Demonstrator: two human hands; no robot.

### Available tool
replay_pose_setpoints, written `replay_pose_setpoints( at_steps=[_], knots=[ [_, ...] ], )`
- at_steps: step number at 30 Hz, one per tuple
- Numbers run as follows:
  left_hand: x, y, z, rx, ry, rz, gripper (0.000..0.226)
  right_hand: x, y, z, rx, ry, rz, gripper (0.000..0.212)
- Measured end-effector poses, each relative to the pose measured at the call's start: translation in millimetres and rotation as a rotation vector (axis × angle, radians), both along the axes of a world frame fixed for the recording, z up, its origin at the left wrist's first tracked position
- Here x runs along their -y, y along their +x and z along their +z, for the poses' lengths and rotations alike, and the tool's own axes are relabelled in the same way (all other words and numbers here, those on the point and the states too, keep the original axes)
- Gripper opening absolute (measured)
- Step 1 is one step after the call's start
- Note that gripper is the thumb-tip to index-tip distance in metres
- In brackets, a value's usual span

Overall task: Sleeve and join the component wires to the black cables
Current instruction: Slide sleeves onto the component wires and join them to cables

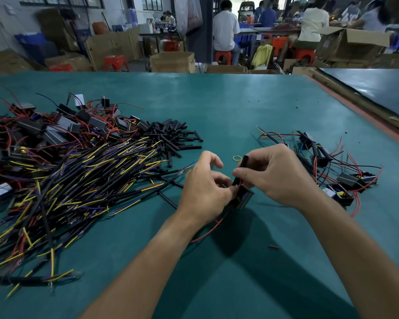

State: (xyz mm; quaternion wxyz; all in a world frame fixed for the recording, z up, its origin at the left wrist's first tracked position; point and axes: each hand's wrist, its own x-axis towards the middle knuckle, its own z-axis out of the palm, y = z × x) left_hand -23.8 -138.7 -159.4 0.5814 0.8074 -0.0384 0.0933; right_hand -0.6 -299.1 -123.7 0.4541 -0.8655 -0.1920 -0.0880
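My right hand (275, 178) pinches a black sleeve tube (241, 168) that stands almost upright over a small black and grey component (242, 200). My left hand (205, 187) grips that component and its wires from the left, just above the green table (240, 107). A red wire (207, 231) trails from the component toward me. A big heap of black cables (74, 185) with yellow and blue ends lies to the left. Loose black sleeve tubes (173, 137) are piled behind it.
Unjoined components with red wires (44, 132) lie at the far left. Several joined components (336, 166) lie at the right. A yellow rubber band (237, 158) rests beyond my hands. A red scrap (274, 247) lies near my right forearm. Seated people and cardboard boxes fill the background.
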Motion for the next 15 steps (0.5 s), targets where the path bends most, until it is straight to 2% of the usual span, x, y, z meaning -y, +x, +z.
replay_pose_setpoints(
  at_steps=[3, 8, 12, 15],
  knots=[
    [0.9, 2.0, 2.1, -0.015, -0.041, 0.002, 0.045, 1.1, 2.6, 0.1, 0.005, 0.093, 0.001, 0.017],
    [1.8, 2.5, -1.4, -0.016, 0.129, 0.06, 0.015, -0.4, 2.5, -2.0, 0.002, 0.109, -0.009, 0.017],
    [1.2, 1.4, -1.4, -0.069, 0.088, 0.085, 0.014, -2.1, 2.2, -2.1, 0.022, 0.128, -0.015, 0.017],
    [4.8, 0.7, 0.0, -0.101, 0.025, 0.11, 0.023, -1.7, 3.3, -1.9, 0.028, 0.123, -0.01, 0.017]
  ],
)
